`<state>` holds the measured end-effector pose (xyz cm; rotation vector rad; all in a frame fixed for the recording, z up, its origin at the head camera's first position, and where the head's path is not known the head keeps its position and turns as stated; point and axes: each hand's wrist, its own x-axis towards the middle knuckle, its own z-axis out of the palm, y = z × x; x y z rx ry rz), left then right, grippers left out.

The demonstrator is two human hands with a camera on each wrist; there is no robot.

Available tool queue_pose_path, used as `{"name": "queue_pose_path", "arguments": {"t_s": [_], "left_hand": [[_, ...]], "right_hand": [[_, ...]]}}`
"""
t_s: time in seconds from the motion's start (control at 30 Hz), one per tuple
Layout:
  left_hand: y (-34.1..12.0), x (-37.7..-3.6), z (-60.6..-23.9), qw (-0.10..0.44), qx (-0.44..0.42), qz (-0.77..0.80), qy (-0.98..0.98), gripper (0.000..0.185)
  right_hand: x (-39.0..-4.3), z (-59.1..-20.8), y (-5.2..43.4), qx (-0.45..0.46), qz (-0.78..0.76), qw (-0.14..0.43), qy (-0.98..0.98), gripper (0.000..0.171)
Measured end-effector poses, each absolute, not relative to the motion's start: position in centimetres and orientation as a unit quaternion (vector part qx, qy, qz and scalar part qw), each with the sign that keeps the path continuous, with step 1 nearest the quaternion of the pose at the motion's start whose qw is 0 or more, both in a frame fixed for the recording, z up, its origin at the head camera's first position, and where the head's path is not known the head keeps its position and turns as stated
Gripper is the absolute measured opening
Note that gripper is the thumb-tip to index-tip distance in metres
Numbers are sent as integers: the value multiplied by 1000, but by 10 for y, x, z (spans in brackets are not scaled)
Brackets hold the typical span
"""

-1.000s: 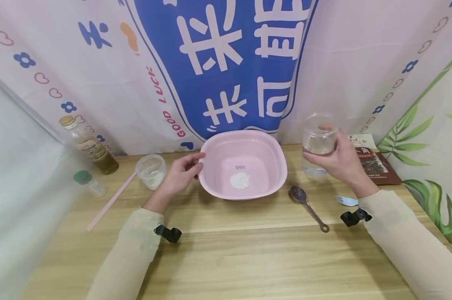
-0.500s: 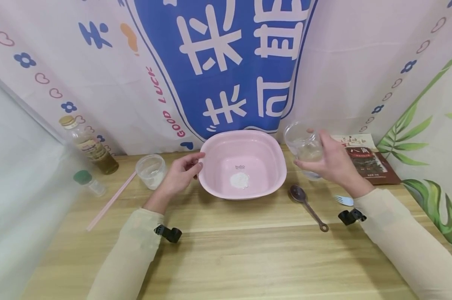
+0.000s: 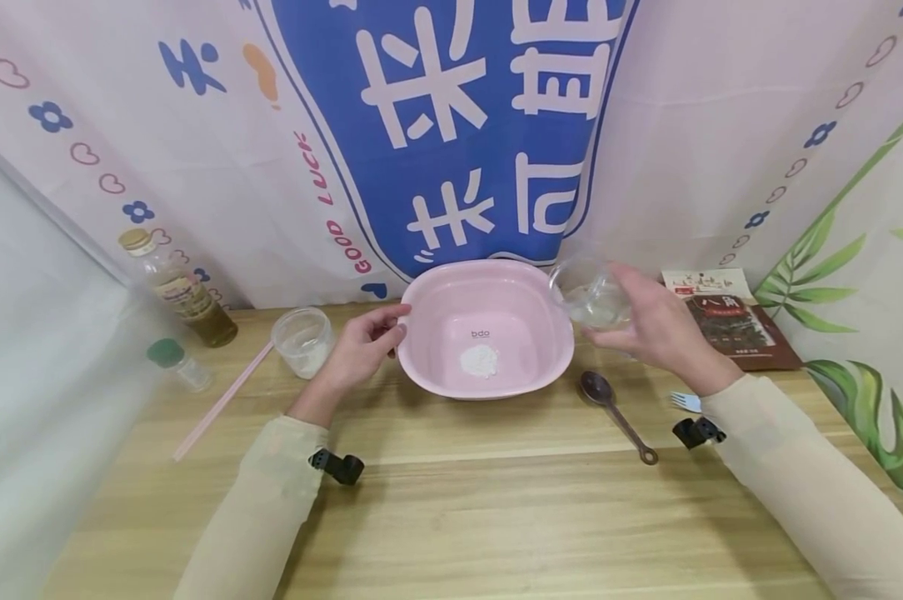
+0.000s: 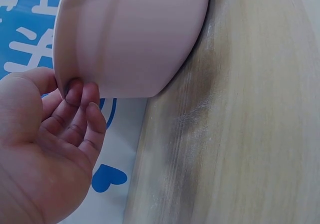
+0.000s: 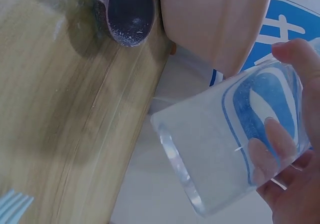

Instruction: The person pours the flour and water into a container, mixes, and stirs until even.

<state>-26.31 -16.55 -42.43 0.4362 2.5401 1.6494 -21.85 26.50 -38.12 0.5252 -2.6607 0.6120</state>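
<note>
A pink basin (image 3: 489, 387) stands at the back of the table, with a small heap of white powder (image 3: 479, 361) on its floor. My left hand (image 3: 357, 348) pinches the basin's left rim, thumb above and fingertips underneath, as the left wrist view shows. In my right hand (image 3: 654, 321) is a clear plastic cup (image 5: 215, 134) of clear liquid, fingers wrapped round its side. The cup tilts left, its mouth overlapping the basin's right rim in the head view. A dark brown spoon (image 3: 607, 408) lies right of the basin.
To the left are a cup of white powder (image 3: 304, 346), pink chopsticks (image 3: 222, 402), an oil bottle (image 3: 185, 296) and a green-capped jar (image 3: 177, 364). A brown packet (image 3: 744, 329) and a light blue fork (image 3: 686, 402) lie on the right. A printed curtain (image 3: 256, 208) hangs behind.
My right hand has moved left toward the basin with the cup, which has gone from upright to tilted. The left hand has stayed on the basin's rim.
</note>
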Motion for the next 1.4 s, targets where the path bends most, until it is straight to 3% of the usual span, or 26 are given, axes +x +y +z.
{"name": "queue_pose_path", "arguments": {"t_s": [1.0,1.4], "left_hand": [[-164,-261,-422,43,138,544,827,41],[-165,-263,-424,43,137,543,828,41]], "right_hand": [[-222,-374,256,198,140,127,-962,96],[-224,-374,257,212,118,137,-960,94]]}}
